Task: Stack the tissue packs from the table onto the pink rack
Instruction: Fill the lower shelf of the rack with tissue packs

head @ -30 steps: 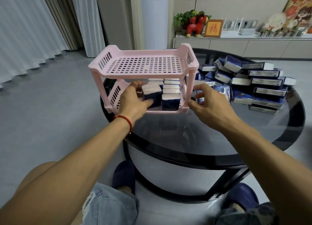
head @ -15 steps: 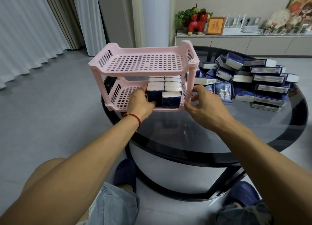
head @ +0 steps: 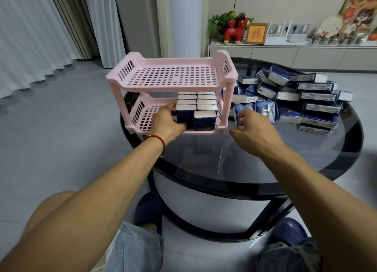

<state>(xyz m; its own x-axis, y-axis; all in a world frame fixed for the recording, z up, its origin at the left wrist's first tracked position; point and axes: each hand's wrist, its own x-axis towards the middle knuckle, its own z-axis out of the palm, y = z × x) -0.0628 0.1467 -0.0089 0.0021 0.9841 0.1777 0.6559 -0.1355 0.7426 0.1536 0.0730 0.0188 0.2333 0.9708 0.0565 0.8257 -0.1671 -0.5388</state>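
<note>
The pink two-tier rack (head: 173, 67) stands on the left part of the round dark glass table (head: 255, 161). Its top shelf is bare. Several blue-and-white tissue packs (head: 205, 118) fill the right side of the lower shelf in two rows. My left hand (head: 166, 123) reaches into the lower shelf and grips the front-left tissue pack (head: 185, 113), thumb on its front. My right hand (head: 252, 129) is just right of the rack, its bent fingertips touching an upright blue pack (head: 244, 108) at the near edge of the loose pile (head: 310, 100); the thumb is off it.
A low cabinet (head: 285, 55) with a red toy horse, a plant and a frame lines the back wall. A white tower unit (head: 183, 20) and curtains stand behind the rack. My knees and dark slippers are below the table's near edge.
My left hand has pushed its pack further into the lower shelf beside the front row. My right hand has moved right, off the rack's corner, to a pack at the pile's edge.
</note>
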